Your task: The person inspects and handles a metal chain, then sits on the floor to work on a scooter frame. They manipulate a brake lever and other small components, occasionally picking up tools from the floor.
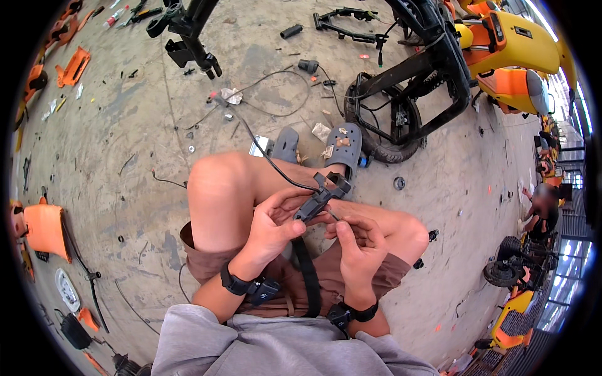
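Over my lap, my left hand (273, 224) is closed around a black clamp-like part (312, 205) with a forked end. A black cable (266, 152) runs from this part past my knee to the floor beyond. Close beside it, my right hand (357, 245) pinches a small thin metal piece (333, 215) between thumb and fingertips. Its kind is too small to make out, and its tip points toward the black part. The fingers of my left hand partly hide the underside of the part.
Past my grey clogs (343, 145) stands a black vehicle frame (433, 81) with a wheel (401, 141). Yellow-orange scooter bodies (517, 44) are at the far right. An orange panel (47, 230) lies on the left. Another person (543, 207) sits farther off at right.
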The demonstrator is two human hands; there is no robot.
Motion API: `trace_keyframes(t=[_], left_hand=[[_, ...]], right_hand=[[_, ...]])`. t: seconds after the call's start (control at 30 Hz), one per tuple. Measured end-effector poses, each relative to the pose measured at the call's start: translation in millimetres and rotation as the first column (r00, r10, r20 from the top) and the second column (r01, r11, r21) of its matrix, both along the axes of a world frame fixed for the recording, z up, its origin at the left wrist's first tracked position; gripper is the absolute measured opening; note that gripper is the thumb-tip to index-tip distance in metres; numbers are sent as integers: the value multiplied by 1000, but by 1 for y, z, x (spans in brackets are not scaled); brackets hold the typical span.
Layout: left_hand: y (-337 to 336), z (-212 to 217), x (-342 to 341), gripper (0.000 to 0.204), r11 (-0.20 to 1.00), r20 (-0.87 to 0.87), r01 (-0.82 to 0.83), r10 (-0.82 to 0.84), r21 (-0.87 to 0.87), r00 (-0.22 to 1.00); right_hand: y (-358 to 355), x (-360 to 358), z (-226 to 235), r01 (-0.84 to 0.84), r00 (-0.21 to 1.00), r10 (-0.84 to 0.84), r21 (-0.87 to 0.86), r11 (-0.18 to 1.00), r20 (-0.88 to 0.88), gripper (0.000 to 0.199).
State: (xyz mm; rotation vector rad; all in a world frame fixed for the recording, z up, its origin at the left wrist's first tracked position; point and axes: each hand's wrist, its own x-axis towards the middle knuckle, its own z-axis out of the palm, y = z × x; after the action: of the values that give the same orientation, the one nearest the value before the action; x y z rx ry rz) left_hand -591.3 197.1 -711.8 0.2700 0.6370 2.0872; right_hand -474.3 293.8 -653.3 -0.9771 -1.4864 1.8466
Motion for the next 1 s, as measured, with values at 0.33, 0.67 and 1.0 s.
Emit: trace_keyframes(t=[0.33,0.67,1.0], left_hand=[[13,15,-3,40,965,-128,-96,66,-245,990],[19,14,2,36,953,-243,-126,58,-277,968],[12,7,-1,34,912,-348,-175,38,-371,937]], right_hand=[[-6,-5,-2,-45,999,48,-79,996,26,16],[-1,-4,-11,-50,987,4,285,957,162,13],[-1,-9,-16,-83,974,1,354,932,225,16]])
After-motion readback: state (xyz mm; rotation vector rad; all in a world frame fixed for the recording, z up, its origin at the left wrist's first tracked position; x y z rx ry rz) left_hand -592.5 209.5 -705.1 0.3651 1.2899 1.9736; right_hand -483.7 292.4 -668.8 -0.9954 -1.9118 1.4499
